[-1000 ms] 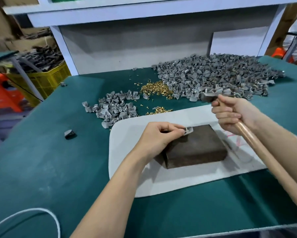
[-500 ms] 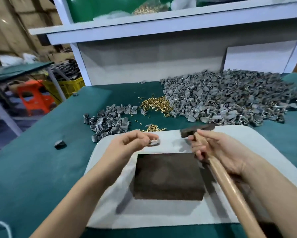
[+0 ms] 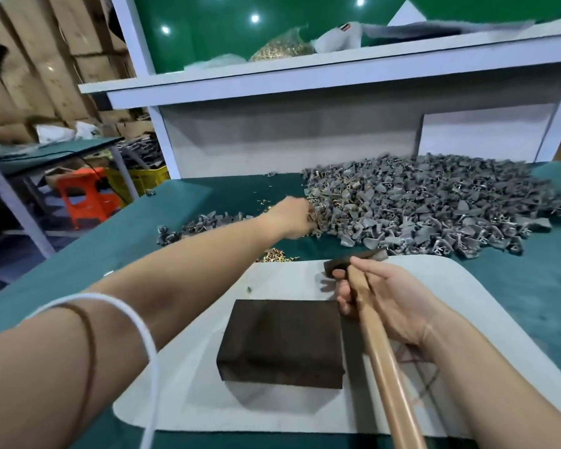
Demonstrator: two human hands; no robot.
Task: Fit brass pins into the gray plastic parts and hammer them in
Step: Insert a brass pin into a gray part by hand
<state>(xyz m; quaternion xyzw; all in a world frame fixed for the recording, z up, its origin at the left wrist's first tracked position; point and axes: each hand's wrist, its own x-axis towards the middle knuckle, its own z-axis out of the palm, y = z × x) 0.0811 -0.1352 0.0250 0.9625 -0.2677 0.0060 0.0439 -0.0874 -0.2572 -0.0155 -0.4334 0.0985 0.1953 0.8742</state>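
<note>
Your left hand (image 3: 290, 217) is hanging over the heap of brass pins (image 3: 315, 222) at the far side of the bench (image 3: 531, 280), arm stretched out full. The hand's back is facing the camera and its fingers are pointing away into the heap, blurred and mostly hidden. Whether they are pinching a pin cannot be told. The pins are showing just beyond and beside the fingertips, against the left edge of the large pile of gray plastic parts (image 3: 434, 205). A smaller group of gray parts (image 3: 201, 223) is lying left of the hand. A second small scatter of pins (image 3: 277, 256) is lying nearer you, at the far edge of the white mat (image 3: 467, 286).

Your right hand (image 3: 389, 303) is gripping the hammer (image 3: 379, 351) high on its wooden handle, fingers (image 3: 343, 298) curling round it just below the hammer head (image 3: 353, 262). The head is sitting over the mat's far edge. The dark block (image 3: 282, 338) is lying on the mat with no part on it. The handle is running just beside the block's right side. A white cord (image 3: 143, 322) is lying across your left forearm.
</note>
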